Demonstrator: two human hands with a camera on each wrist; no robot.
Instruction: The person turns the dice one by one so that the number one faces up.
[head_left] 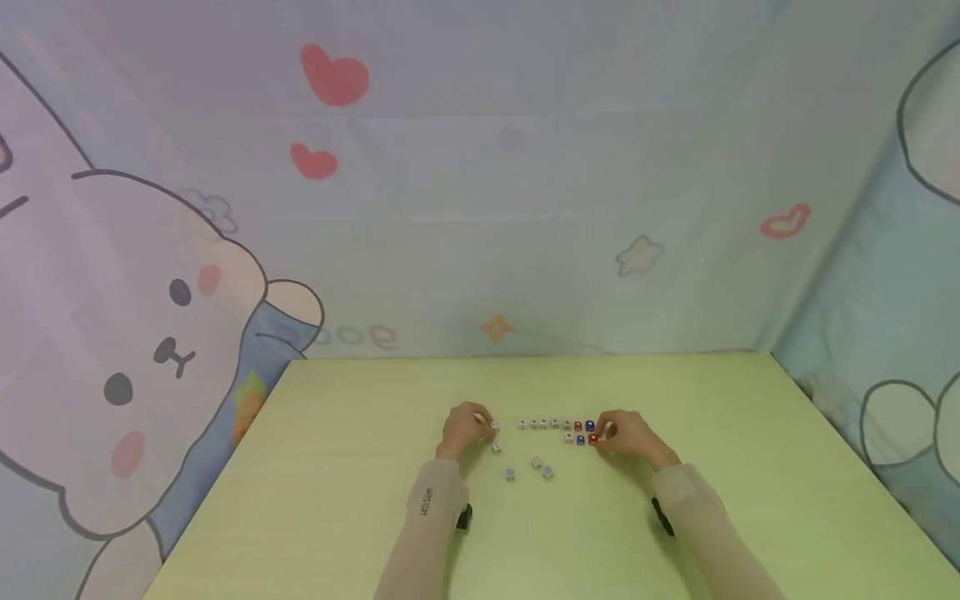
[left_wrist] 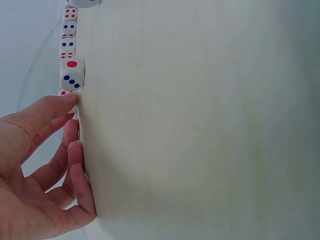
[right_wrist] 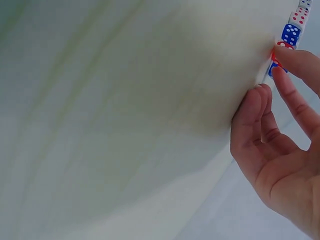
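My left hand (head_left: 462,429) pinches a white die (head_left: 494,426) between thumb and fingers, left of the rows; in the left wrist view the thumb covers much of that white die (left_wrist: 70,104). On the right, my right hand (head_left: 628,435) pinches a red die (head_left: 593,439) at the right end of a short front row. That row also has a white die (head_left: 568,438) and a blue die (head_left: 581,440). Behind it runs a longer row of several white dice (head_left: 543,424), ending in a red die (head_left: 578,426) and a blue die (head_left: 590,426).
Several loose white dice lie nearer the body, among them one (head_left: 497,448) by the left hand, another (head_left: 510,474) and a close pair (head_left: 536,462). The pale yellow-green tabletop (head_left: 337,500) ends at a printed curtain (head_left: 480,208) behind.
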